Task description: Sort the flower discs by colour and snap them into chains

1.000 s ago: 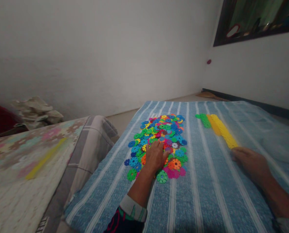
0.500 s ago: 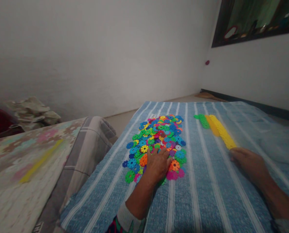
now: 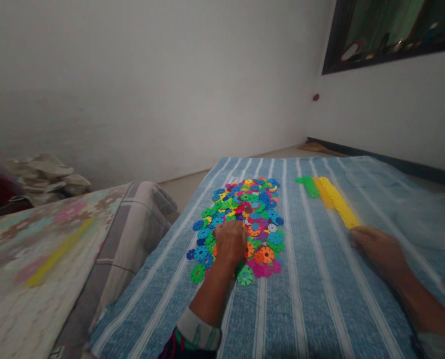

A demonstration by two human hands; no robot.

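In the head view, the right hand (image 3: 379, 252) is closed on the near end of a strip (image 3: 338, 202), yellow by the fingers, then orange, then green at the far end. The strip is over the right part of a striped blue cloth (image 3: 278, 319). Left of it lies a pile of many-coloured notched discs (image 3: 262, 212). The left hand (image 3: 230, 242) is over the pile's near part, fingers curled; whether they grip a disc cannot be told. Farther left, a yellow bar (image 3: 60, 254) lies on a floral cover (image 3: 13, 319).
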